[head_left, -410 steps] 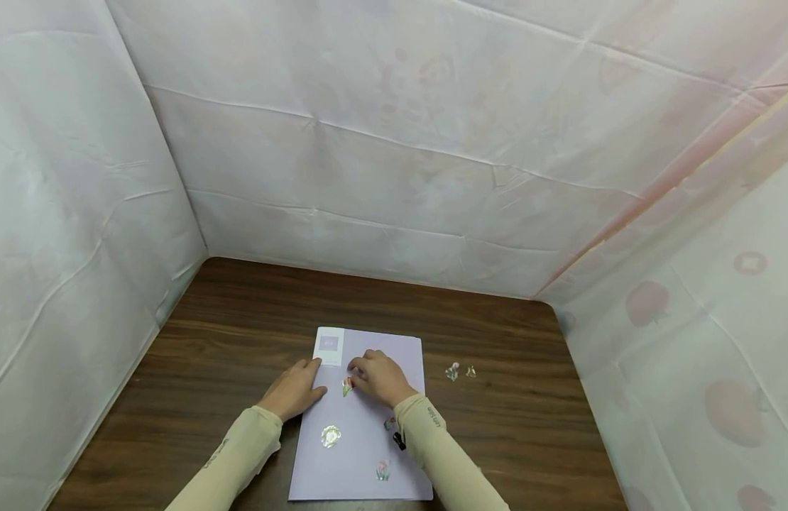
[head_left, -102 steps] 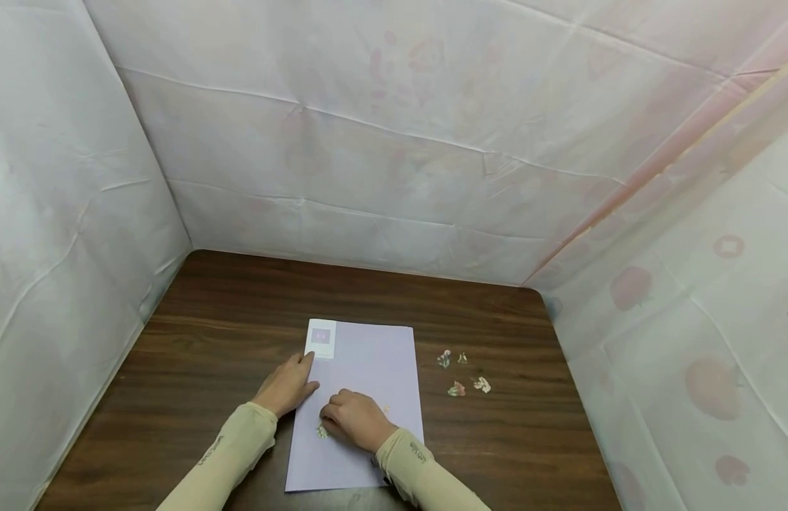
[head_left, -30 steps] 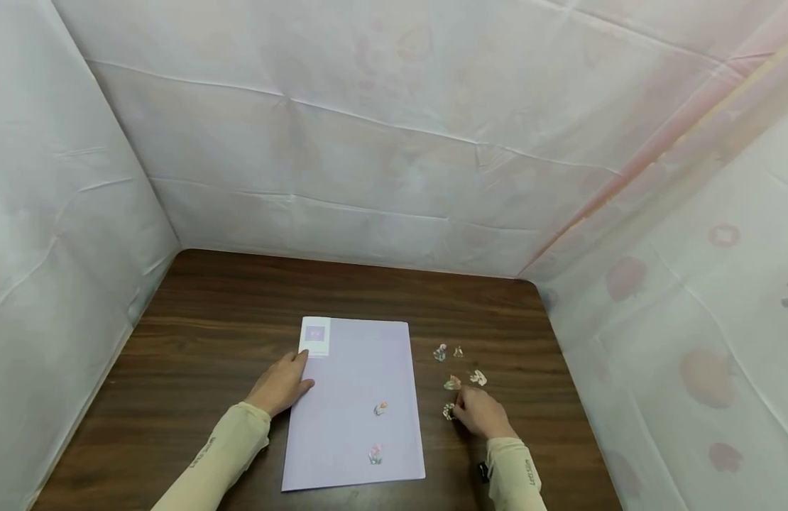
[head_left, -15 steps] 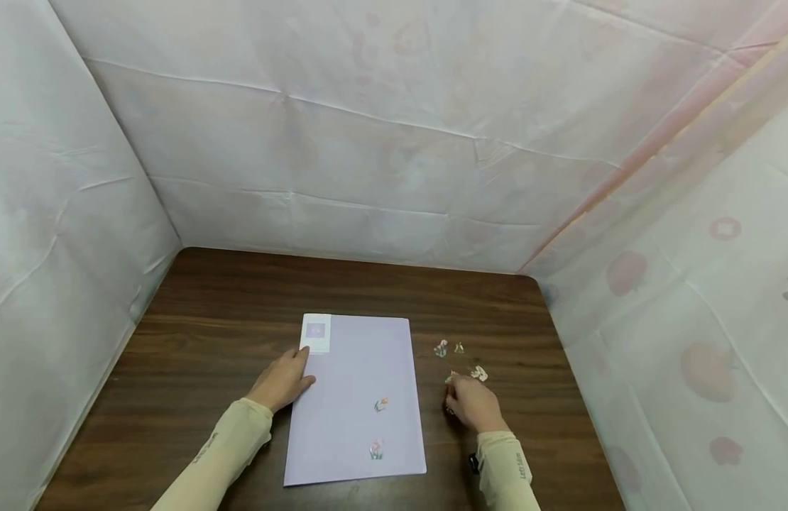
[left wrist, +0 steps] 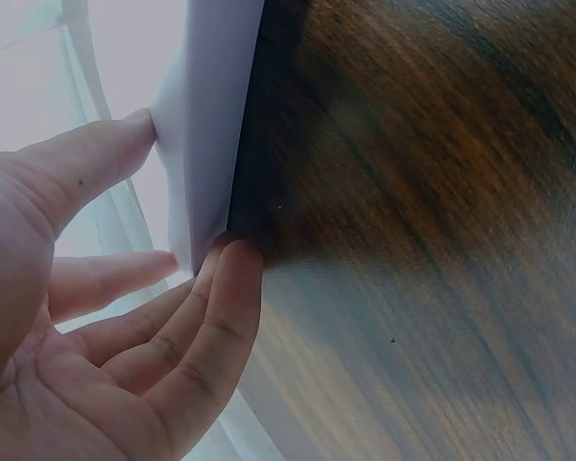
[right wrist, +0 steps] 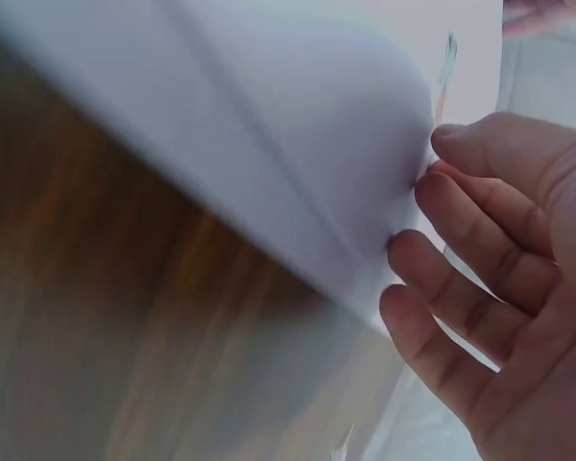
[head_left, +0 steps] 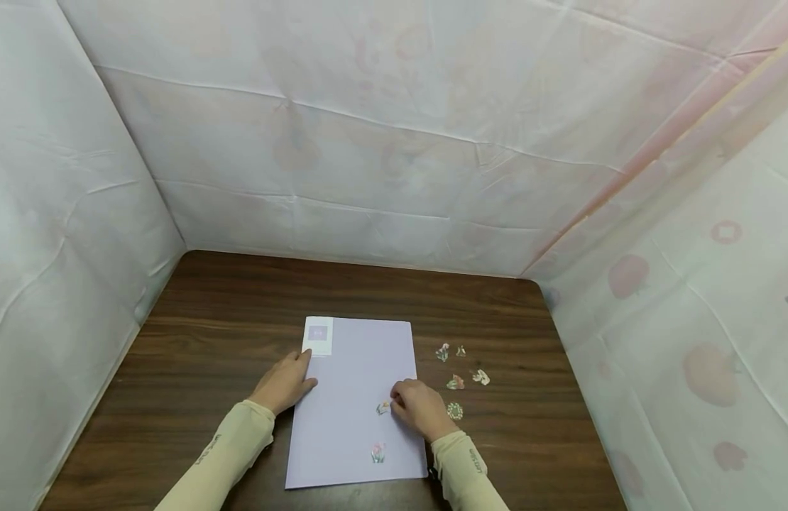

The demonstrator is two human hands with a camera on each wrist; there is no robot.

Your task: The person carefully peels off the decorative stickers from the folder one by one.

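A lilac sheet (head_left: 356, 369) lies flat on the brown table (head_left: 228, 312), with a white label (head_left: 318, 335) in its far left corner. My left hand (head_left: 284, 382) rests flat on the sheet's left edge; in the left wrist view its fingers (left wrist: 211, 307) lie straight against the sheet (left wrist: 206, 115). My right hand (head_left: 419, 406) sits on the sheet's right side, fingertips touching down beside a small flower sticker (head_left: 383, 407). In the right wrist view the fingers (right wrist: 461, 240) are loosely bent on the sheet (right wrist: 298, 144) and hold nothing. A second flower sticker (head_left: 378, 453) is stuck nearer me.
Several loose stickers lie on the table right of the sheet: a flower (head_left: 441, 352), a tiny one (head_left: 461, 350), a pink one (head_left: 455, 382), a pale one (head_left: 480, 377) and a round one (head_left: 454, 411). White cloth walls (head_left: 394, 142) close in three sides.
My right hand has left the round sticker on the table beside the others and moved left onto the sheet, to the small flower sticker. The left hand has stayed put.
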